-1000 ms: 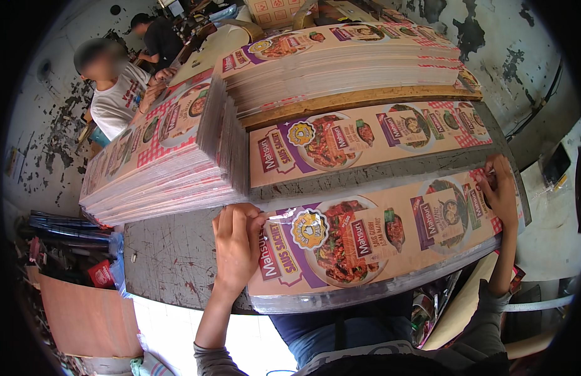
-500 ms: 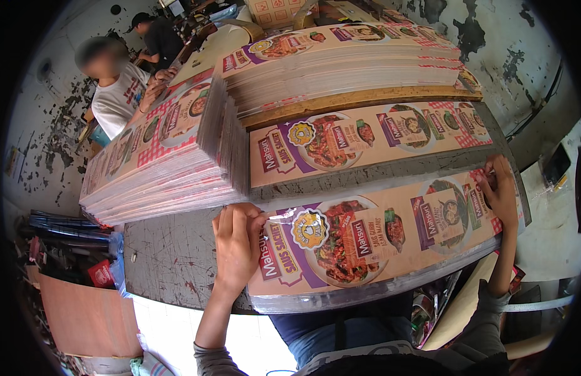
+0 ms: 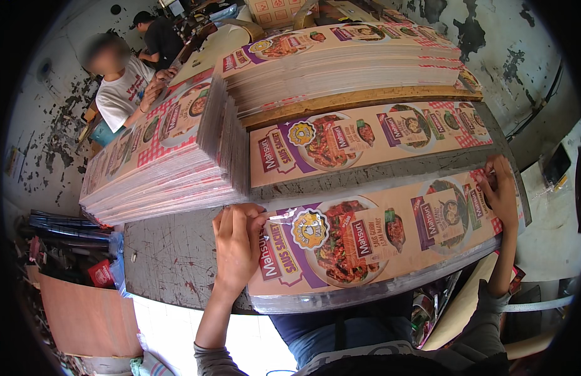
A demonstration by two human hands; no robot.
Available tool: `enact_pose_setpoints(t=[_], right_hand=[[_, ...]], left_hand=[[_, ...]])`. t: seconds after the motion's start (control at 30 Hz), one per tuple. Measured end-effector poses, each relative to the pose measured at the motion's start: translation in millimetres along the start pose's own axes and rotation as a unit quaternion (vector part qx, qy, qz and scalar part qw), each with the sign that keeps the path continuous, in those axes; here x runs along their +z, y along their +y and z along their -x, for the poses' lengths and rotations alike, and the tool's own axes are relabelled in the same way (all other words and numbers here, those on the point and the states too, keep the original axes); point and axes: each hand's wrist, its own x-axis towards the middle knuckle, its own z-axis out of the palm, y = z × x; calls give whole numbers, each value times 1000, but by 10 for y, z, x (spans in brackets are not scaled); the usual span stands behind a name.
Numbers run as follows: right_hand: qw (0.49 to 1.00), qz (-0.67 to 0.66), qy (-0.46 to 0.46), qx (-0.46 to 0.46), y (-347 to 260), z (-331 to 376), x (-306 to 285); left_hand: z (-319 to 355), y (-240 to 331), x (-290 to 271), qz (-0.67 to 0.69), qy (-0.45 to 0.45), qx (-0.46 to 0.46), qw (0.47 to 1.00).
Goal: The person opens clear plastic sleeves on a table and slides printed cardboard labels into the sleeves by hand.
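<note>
Right in front of me lies a low stack of long printed cardboard sheets (image 3: 403,250) with food pictures, and clear plastic film (image 3: 275,291) shows along its edges. My left hand (image 3: 235,247) has its fingers curled closed, pinching the glossy film at the stack's left end. At the far right corner, my right hand (image 3: 502,194) is closed on the stack's edge, thumb and fingers drawn together; its exact hold is partly hidden. One more printed sheet (image 3: 378,135) lies flat just beyond, parallel to the stack.
A tall pile of similar sheets (image 3: 171,169) stands on the left, another long pile (image 3: 347,75) at the back behind a wooden strip (image 3: 366,103). All rest on a scratched grey tabletop (image 3: 171,263). Across the left pile a person in a white shirt (image 3: 124,94) works; another person stands farther back.
The co-worker in the white shirt has shifted slightly to the right. My two hands and the stack show no visible movement.
</note>
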Motion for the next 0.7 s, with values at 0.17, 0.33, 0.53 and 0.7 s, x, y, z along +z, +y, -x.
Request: enact_pose_setpoints(t=[0.17,0.33,0.53,0.7], right_hand=[[1000,-1,-4,3,-1,-2,0],[1000,-4,-5,9,-7,0,4],[1000,6,-4,-12,6,-1,-14],[1000,3,-3,-6,21,17,3]], left_hand=[[-1,2,-9,-3,-11,-3,1000],[-2,-8,6,-4,8,1,1000],[-6,-1,3,-6,20,5,1000],[-3,-9,9,-4,19,8,1000]])
